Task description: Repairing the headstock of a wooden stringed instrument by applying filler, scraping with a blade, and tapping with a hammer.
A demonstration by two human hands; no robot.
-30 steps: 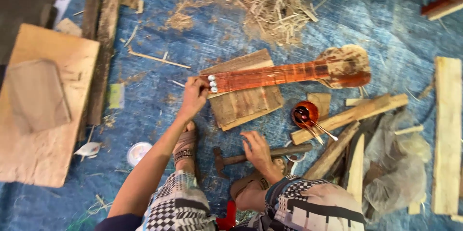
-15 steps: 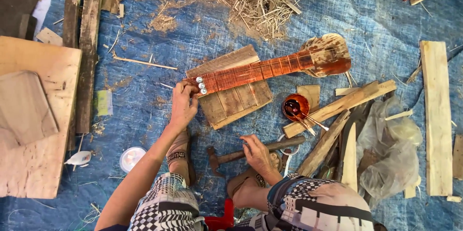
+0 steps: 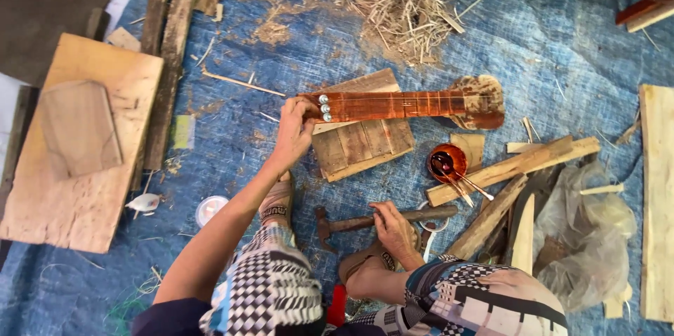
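Observation:
My left hand [image 3: 295, 129] grips the headstock end of a small reddish-brown stringed instrument [image 3: 414, 104], by its three metal pegs. The instrument lies across a slatted wooden block [image 3: 365, 143] on the blue tarp [image 3: 281, 62], its round body pointing right. My right hand [image 3: 393, 227] sits lower, between my knees, with its fingers curled over the handle of a hammer [image 3: 351, 222] lying on the tarp. A small round bowl [image 3: 447, 162] of red-brown liquid with metal tools in it stands just right of the block.
Several wooden sticks and offcuts [image 3: 512, 164] lie right of the bowl beside a crumpled clear plastic bag [image 3: 590, 231]. A large plywood board [image 3: 77, 146] lies at left, planks [image 3: 165, 62] beside it, shavings [image 3: 400, 13] at the top, and a pale plank [image 3: 656, 195] at the right edge.
The instrument has swung from a slight tilt to nearly level across the block, still held at the headstock by my left hand. My right hand stays at the hammer handle.

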